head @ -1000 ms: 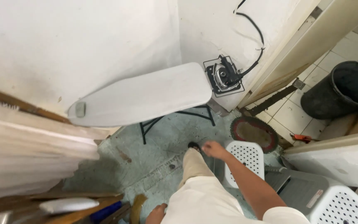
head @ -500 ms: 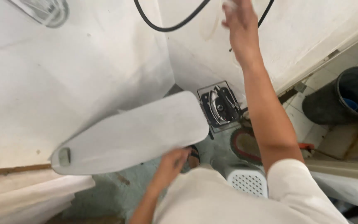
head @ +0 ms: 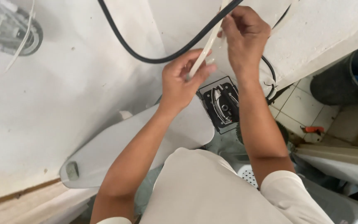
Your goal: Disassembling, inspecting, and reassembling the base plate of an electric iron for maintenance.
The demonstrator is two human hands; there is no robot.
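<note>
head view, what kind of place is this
Probably a home laundry or ironing corner. A white ironing board stands against the wall with an iron on its rest, a dark bucket sits on the tiled floor, and both hands, left hand and right hand, hold a white strip.

Cream strip [head: 204,54]; black cable [head: 158,58]; pale grey ironing board [head: 117,145]; white wall [head: 83,83].

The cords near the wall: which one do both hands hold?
The thin white cord, pinched by left hand and right hand; the thick black cable hangs free.
</note>
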